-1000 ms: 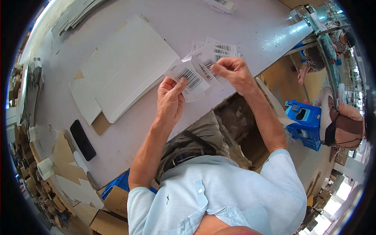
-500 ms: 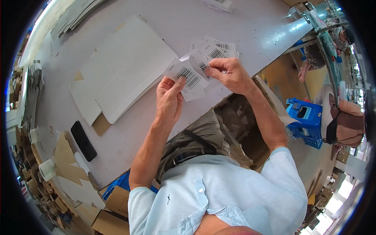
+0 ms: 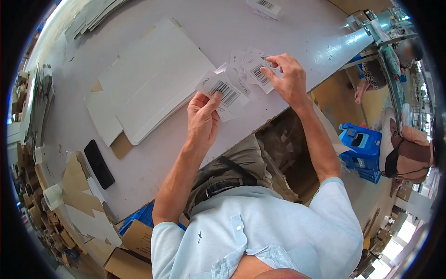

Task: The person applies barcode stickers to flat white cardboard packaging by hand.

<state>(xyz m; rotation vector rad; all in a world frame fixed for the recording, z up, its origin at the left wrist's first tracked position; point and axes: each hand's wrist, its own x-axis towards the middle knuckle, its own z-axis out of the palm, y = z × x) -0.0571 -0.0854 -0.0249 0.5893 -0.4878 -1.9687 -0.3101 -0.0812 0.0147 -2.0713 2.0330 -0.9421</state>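
Note:
My left hand (image 3: 203,122) is closed on a few white barcode labels (image 3: 225,93), fanned a little, with the thumb pressed on the top one's printed face. To its right, my right hand (image 3: 289,80) is over a loose pile of similar labels (image 3: 254,69) on the table. Its thumb and index finger are apart at the pile's right side, the thumb tip beside a barcode. Whether the fingertips press on the top label is hard to tell. Large flat white cardboard sheets (image 3: 148,79) lie just left of my left hand.
A black phone (image 3: 99,164) lies on the white table (image 3: 139,179). Another label stack (image 3: 265,7) is at the far edge. Folded cardboard (image 3: 95,18) sits at the far left, a tape roll (image 3: 53,197) nearer. A blue crate (image 3: 360,151) and another person (image 3: 411,149) are on the right.
My right hand has moved right, away from the labels in my left hand, to the loose pile, and its finger and thumb have spread. My left hand keeps its hold.

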